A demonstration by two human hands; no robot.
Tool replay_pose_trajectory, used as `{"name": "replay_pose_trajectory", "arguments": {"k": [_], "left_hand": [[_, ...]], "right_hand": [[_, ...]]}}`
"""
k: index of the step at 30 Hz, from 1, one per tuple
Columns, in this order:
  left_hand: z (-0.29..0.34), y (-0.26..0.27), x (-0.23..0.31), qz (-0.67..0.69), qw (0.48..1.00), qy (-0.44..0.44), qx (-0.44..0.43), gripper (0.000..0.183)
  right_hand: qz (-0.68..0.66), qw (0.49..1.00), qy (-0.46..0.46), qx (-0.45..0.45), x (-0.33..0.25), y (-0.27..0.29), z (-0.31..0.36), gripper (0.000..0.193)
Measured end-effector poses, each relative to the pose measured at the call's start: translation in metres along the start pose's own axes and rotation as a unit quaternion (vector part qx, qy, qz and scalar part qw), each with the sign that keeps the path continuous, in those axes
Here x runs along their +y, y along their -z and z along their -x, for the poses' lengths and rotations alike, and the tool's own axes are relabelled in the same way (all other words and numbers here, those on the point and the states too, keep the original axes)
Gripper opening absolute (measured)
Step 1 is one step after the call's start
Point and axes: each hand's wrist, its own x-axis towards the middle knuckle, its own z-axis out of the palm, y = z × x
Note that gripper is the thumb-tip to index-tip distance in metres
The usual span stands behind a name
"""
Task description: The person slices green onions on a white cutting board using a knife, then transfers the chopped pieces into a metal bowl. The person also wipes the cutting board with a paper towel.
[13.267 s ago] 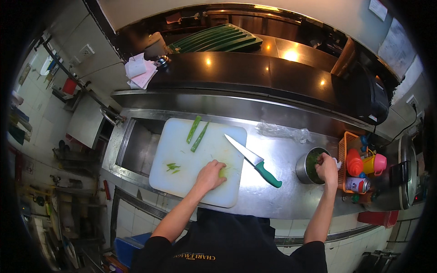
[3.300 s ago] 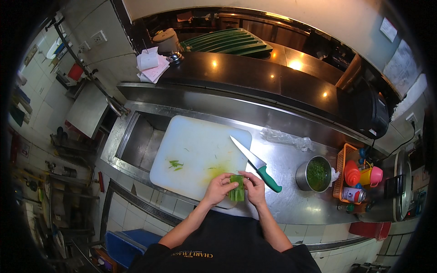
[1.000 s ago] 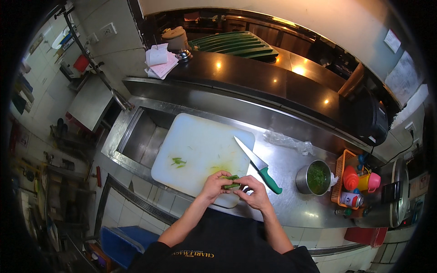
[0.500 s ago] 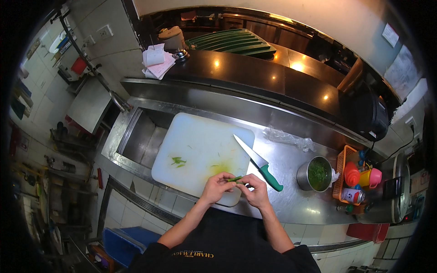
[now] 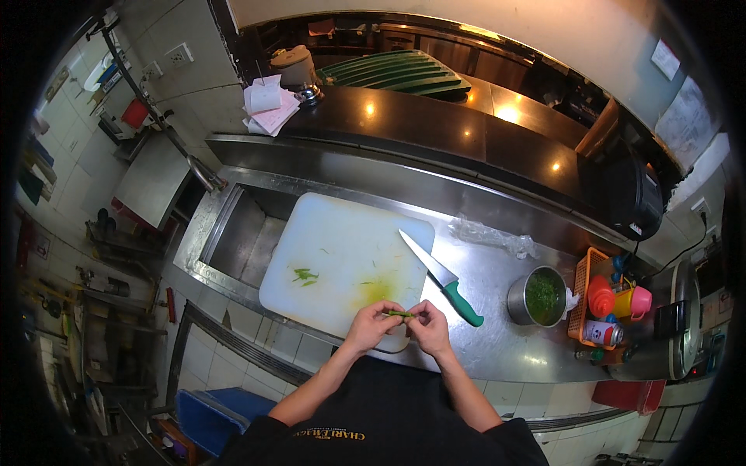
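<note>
First comes the sink [image 5: 247,239], then green scraps [image 5: 305,276] on a white cutting board [image 5: 350,233]. Over the board's near right corner, the left hand [image 5: 368,326] pinches a green strip [image 5: 401,314] between closed-in fingertips, the right hand [image 5: 430,328] likewise pinching its other end; next, a knife [image 5: 446,278] overlapping the board's edge and a pot [image 5: 521,301] of chopped greens [image 5: 546,299].

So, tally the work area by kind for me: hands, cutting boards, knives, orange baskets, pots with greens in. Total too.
Left hand and right hand: 2
Board: 1
Knife: 1
Basket: 1
Pot with greens: 1
Total: 6
</note>
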Motion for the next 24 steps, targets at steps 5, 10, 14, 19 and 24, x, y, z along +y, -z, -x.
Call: {"name": "replay_pose_trajectory", "arguments": {"k": [5, 10, 14, 19, 24], "left_hand": [[0.004, 0.010, -0.011, -0.014, 0.999, 0.021, 0.019, 0.016], [0.001, 0.016, -0.022, -0.032, 0.999, 0.003, 0.012, 0.016], [0.002, 0.007, -0.031, -0.048, 0.997, -0.040, 0.033, 0.018], [-0.001, 0.001, -0.035, -0.050, 0.994, -0.040, 0.088, 0.018], [-0.004, 0.008, -0.028, 0.051, 0.990, 0.078, 0.106, 0.017]], "right_hand": [[0.006, 1.000, 0.004, -0.013, 0.011, -0.006, 0.002, 0.010], [0.037, 0.999, 0.013, -0.020, 0.012, -0.003, 0.001, 0.006], [-0.027, 0.998, -0.043, 0.025, 0.014, -0.001, -0.003, 0.005], [-0.022, 0.998, -0.060, -0.001, 0.016, -0.001, -0.004, 0.006], [0.148, 0.987, 0.033, -0.050, 0.008, -0.001, 0.000, 0.022]]}}
